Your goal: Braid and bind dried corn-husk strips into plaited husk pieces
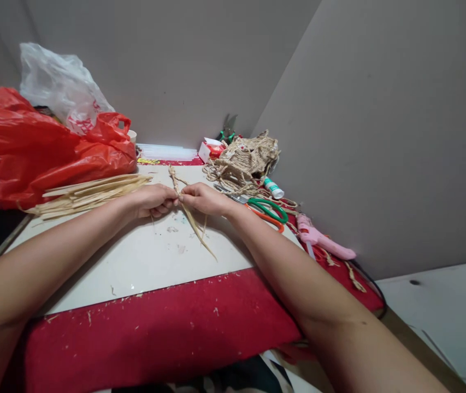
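Observation:
Both my hands meet over the white board [167, 251], pinching a strand of straw cord [195, 225] between them. My left hand [155, 201] has its fingers curled, thumb and forefinger closed on the strand. From the other side, my right hand [203, 198] grips it the same way. The twisted, knotted end of the cord points away from me on the board, while loose flat ends trail toward me. Left of my hands lies a bundle of dry straw strips [89, 195]. Scissors [266, 210] with green and orange handles rest by my right wrist.
A red plastic bag [36, 158] and a clear bag [63, 82] stand at the left. Braided straw cord [251, 158] is heaped at the back right, near a glue stick [273, 188]. A pink glue gun [325, 240] lies on the red cloth [163, 333]. Walls rise behind.

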A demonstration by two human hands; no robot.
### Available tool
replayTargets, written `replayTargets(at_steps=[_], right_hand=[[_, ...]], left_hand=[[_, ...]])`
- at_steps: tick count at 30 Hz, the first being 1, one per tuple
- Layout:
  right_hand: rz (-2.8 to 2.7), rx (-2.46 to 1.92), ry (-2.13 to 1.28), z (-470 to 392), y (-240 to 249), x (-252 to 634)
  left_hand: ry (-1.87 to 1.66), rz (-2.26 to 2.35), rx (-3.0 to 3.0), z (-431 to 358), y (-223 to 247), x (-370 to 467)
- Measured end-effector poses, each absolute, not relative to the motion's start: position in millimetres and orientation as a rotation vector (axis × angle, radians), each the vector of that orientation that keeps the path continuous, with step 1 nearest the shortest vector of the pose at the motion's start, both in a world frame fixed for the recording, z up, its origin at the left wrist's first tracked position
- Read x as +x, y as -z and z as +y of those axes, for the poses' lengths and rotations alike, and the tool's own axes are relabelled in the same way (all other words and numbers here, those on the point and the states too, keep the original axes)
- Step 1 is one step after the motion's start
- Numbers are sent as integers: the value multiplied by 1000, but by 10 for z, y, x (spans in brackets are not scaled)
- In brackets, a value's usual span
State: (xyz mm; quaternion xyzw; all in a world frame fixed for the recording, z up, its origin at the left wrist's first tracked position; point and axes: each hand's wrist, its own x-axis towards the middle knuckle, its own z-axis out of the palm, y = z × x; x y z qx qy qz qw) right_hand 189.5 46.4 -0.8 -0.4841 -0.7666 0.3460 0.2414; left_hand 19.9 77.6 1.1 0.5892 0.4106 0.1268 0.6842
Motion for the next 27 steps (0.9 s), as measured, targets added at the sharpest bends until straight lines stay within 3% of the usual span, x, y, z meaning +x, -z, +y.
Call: replayTargets(at_steps=[6, 12, 27], right_hand=[[-2134, -1334, -974, 464, -3, 1920], [-2033, -1395, -1227, 455, -11, 1939], [-2151, -1584, -921, 333, -74, 1723]], left_hand=[[-333, 918, 1282, 801, 35, 228], [-369, 1024, 1355, 749, 30, 269], [-466, 1030, 1394, 683, 105, 252]])
